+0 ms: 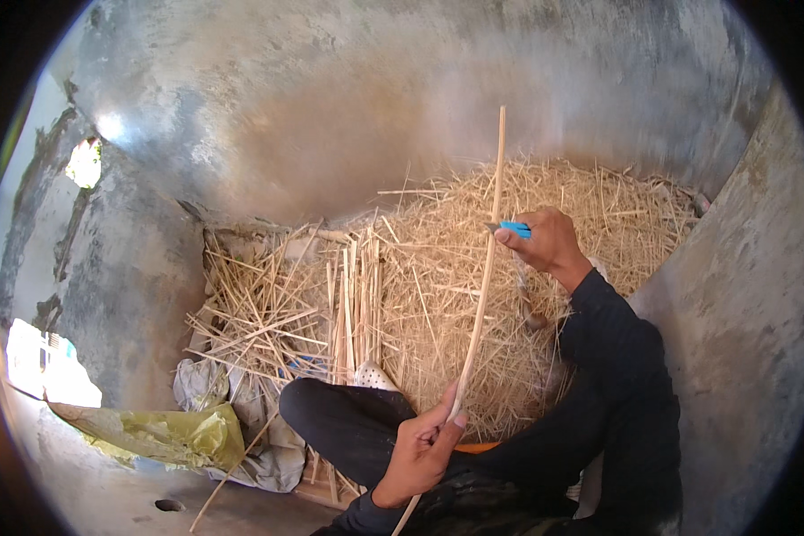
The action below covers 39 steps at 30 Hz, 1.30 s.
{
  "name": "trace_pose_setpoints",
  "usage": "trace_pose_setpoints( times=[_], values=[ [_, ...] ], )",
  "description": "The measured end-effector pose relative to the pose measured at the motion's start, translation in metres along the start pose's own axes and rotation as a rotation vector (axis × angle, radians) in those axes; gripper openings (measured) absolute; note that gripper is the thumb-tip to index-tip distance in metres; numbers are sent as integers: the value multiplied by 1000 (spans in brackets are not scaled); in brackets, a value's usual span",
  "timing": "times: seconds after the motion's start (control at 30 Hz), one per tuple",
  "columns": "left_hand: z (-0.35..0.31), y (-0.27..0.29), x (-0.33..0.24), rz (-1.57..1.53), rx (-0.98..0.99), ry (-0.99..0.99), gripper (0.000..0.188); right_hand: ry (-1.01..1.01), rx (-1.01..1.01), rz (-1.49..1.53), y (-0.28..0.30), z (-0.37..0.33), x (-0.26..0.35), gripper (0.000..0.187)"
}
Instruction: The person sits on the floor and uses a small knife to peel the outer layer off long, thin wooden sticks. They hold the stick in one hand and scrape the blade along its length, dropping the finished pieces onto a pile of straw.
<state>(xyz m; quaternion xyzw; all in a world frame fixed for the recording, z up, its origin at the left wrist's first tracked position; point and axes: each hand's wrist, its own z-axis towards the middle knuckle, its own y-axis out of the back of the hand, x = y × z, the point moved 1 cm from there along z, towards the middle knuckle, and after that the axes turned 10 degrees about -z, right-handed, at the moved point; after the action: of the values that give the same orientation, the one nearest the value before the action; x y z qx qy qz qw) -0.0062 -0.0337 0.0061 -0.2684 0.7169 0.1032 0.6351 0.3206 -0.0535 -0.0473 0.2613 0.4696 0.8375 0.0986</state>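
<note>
A long, thin pale strip (pixel 481 313), likely bamboo or wood, runs slantwise across my lap with its upper end standing free. Low on it, my left hand (pixel 422 454) is closed round the strip, whose tail comes out below the fist. Farther up, my right hand (pixel 547 243) grips a small blue-handled knife (pixel 515 230). Its short blade touches the strip near the thumb; the rest of the handle is hidden in the fingers. Beneath the right wrist, a curved tool with a brownish end (pixel 533 320) lies on the shavings.
A deep heap of straw-coloured shavings (pixel 447 295) spreads before me against the concrete wall (pixel 402 98). Left of it lie several split strips (pixel 353 304) and a tangle of loose sticks (pixel 250 313). A yellow-green plastic sheet (pixel 170 436) and a grey sack (pixel 272 460) sit near my knee.
</note>
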Motion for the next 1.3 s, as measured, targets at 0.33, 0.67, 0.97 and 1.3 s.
trace_pose_setpoints(
  times=[0.33, 0.67, 0.97, 1.3],
  values=[
    [-3, -11, 10, 75, 89, 109, 44, -291, -130, -220, 6, 51, -96, 79],
    [-3, -15, 28, 58, 178, 197, 44, -638, -133, -319, 19, 34, -160, 79],
    [-23, -9, 15, 83, 102, 260, 42, -894, 66, -179, -10, 13, -214, 87],
    [27, 38, 8, -202, -160, 38, 45, 69, 193, 169, -28, -12, 36, 70]
  ],
)
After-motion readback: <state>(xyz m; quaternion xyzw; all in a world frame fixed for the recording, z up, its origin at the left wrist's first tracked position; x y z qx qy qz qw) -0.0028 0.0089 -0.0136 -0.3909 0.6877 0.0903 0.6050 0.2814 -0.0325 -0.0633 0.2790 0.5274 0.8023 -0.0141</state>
